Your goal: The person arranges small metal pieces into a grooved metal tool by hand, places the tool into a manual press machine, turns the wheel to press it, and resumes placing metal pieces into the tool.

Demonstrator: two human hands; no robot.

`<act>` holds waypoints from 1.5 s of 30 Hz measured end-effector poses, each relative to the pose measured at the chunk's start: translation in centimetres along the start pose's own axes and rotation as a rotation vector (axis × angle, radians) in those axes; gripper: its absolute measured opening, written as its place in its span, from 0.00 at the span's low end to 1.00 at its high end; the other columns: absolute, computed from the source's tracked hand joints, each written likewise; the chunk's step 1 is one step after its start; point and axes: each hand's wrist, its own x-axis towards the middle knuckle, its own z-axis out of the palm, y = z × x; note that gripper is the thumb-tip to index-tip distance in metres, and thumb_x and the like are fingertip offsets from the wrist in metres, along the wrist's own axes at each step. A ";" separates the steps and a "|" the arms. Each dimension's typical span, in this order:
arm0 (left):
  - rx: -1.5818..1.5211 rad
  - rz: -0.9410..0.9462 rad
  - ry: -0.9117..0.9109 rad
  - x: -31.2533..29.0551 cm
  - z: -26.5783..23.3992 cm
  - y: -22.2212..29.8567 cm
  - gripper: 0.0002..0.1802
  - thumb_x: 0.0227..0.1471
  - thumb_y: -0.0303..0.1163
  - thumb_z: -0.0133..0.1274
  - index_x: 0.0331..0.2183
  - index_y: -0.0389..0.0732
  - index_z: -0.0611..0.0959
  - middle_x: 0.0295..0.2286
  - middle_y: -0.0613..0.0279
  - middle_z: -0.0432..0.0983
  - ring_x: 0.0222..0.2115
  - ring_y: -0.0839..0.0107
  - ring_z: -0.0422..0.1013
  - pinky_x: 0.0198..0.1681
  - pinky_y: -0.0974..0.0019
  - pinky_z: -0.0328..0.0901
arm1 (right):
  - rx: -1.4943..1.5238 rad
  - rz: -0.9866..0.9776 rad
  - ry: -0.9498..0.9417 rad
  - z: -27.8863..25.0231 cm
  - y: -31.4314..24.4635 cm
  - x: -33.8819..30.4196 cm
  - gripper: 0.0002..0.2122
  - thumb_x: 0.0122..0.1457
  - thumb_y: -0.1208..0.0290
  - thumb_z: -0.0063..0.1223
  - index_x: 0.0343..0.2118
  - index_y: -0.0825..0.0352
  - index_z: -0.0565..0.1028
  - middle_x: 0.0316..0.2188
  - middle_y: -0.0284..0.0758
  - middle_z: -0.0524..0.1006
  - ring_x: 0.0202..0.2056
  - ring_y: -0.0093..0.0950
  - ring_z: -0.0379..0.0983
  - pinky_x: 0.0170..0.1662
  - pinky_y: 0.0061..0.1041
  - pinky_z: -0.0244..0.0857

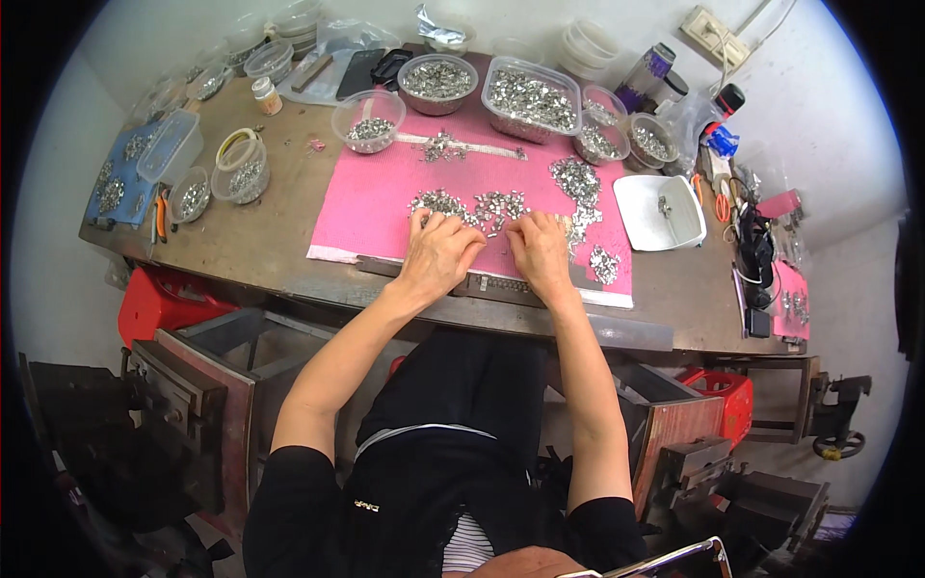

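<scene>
Small silvery metal pieces lie in loose piles on a pink cloth (376,202). My left hand (438,255) rests over the near edge of the left pile (443,201), its fingers curled and closed. Just to its right, my right hand (541,255) is bent down with fingertips pressed together beside the middle pile (499,205). Whatever either hand's fingertips hold is too small or hidden. A long heap (576,183) stretches along the cloth's right side, and a little heap (604,264) sits near its front right corner. In front of my hands, a metal strip (496,285) runs along the table edge.
Tubs of metal pieces stand behind the cloth: a rectangular tub (532,96), a round tub (437,83) and a tilted bowl (369,122). A white tray (660,213) is at right. Orange-handled pliers (162,214) lie far left. Red stools (159,303) stand below the table (289,193).
</scene>
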 end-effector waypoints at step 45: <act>-0.195 0.145 0.024 -1.7 0.5 2.9 0.08 0.47 0.30 0.65 0.31 0.42 0.82 0.29 0.64 0.73 0.33 0.62 0.69 0.46 0.57 0.60 | 0.209 0.110 -0.103 -1.6 -1.9 -1.5 0.04 0.54 0.73 0.63 0.32 0.64 0.81 0.29 0.37 0.75 0.35 0.39 0.72 0.41 0.39 0.64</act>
